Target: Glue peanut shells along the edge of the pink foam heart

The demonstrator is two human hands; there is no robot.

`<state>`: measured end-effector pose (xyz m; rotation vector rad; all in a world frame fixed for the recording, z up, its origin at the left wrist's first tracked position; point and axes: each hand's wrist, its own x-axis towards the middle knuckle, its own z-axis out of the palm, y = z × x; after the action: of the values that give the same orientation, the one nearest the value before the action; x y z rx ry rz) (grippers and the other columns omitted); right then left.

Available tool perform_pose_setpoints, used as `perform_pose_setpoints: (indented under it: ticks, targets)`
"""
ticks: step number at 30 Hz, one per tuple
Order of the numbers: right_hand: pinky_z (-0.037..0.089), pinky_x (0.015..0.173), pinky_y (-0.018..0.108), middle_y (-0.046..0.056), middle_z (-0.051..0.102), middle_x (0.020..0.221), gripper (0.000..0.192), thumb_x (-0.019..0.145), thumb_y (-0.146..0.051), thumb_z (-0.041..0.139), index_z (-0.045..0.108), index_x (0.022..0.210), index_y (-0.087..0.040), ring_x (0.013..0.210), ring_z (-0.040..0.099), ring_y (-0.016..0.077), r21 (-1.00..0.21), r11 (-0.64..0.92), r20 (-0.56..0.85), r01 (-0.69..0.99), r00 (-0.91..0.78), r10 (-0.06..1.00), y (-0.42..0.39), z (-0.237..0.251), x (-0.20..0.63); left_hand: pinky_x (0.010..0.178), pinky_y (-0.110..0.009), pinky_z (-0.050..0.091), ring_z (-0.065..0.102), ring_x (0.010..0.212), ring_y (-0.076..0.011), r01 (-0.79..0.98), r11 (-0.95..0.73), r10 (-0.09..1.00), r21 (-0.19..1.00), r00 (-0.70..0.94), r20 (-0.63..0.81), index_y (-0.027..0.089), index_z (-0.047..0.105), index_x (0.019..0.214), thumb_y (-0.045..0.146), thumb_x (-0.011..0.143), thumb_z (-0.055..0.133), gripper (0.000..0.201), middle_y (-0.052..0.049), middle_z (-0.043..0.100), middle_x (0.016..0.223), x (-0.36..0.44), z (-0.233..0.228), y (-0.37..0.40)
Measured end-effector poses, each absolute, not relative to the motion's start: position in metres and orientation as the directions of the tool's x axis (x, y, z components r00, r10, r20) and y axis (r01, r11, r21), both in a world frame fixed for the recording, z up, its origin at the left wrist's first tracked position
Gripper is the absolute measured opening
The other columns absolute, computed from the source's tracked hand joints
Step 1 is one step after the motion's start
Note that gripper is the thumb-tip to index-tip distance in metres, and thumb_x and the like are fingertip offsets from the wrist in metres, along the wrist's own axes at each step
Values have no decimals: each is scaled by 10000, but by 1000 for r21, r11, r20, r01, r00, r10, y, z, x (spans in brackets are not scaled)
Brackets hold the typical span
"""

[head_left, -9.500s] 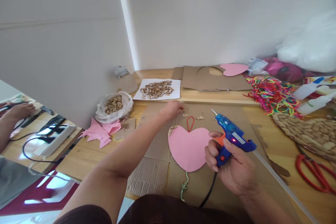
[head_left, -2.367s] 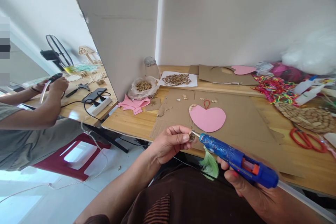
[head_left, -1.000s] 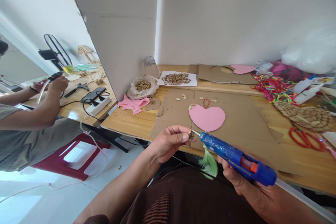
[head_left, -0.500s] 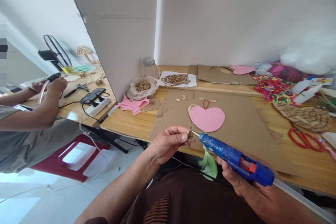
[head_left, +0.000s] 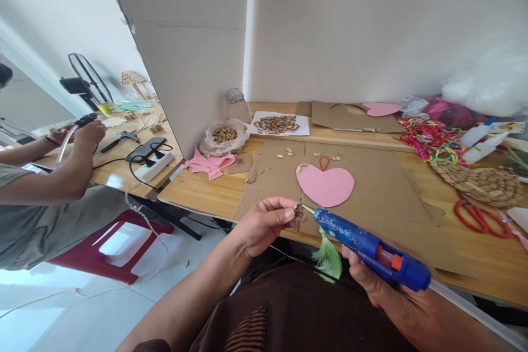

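Observation:
My left hand (head_left: 270, 223) pinches a small brown shell piece (head_left: 298, 211) between thumb and fingertips. My right hand (head_left: 383, 286) is wrapped round a blue hot glue gun (head_left: 355, 239) with a clear glue stick (head_left: 470, 313) coming out of its back. The gun's nozzle points left, its tip at the shell piece; whether they touch I cannot tell. Just beyond lies a pink paper heart (head_left: 325, 186) with a red cord loop (head_left: 324, 163) at its top and pale shells (head_left: 302, 167) on its upper left edge. A green tassel (head_left: 328, 256) hangs below it.
Cardboard (head_left: 383, 192) covers the table. Behind are shell pieces on white paper (head_left: 304, 125) and a plastic bag (head_left: 208, 148) of brown nuts or shells. To the right are red scissors (head_left: 480, 219), coloured cords (head_left: 431, 140) and glue bottles (head_left: 480, 148). A co-worker's hands (head_left: 88, 133) are at the left.
Both hands, the shell piece and the glue gun stay almost in place. The co-worker's head and hands have shifted only slightly.

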<state>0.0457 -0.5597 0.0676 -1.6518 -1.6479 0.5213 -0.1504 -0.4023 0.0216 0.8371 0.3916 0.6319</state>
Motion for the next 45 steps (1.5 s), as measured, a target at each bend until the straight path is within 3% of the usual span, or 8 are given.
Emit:
perform_pose_setpoints:
  ticks: [30,37,42,45]
  targets:
    - [586,564,253,13,716,708,242,927,-462,607,632,802,-256,594,685,189,-753,91,218,652,117,969,-560,65,42,742,-259,452,586,684,-107,-390,530,667,753,740,-86,144,779,844,291,663,917,270,-48,702,767,-151,17,-400]
    - [569,498,198,19,747,829,234,920,-474,633,683,967,-250,500,632,130,-820,60,149,569,112,982,-566,54,48,774,-274,479,583,680,-86,-405,581,660,705,741,-118,132,790,963,275,667,918,353,-38,685,791,-151,19,-399]
    - [554,485,185,27,728,792,248,923,-474,627,689,923,-234,554,649,141,-832,71,157,550,112,981,-567,57,47,788,-282,514,616,701,-101,-406,584,652,703,750,-108,136,762,916,271,661,920,329,-29,672,780,-151,20,-399]
    - [590,559,205,24,729,771,274,897,-513,652,697,896,-243,608,675,164,-825,74,189,560,149,971,-566,61,44,791,-283,524,614,698,-94,-412,587,652,696,751,-106,133,744,911,265,660,918,332,-34,679,839,-151,20,-398]
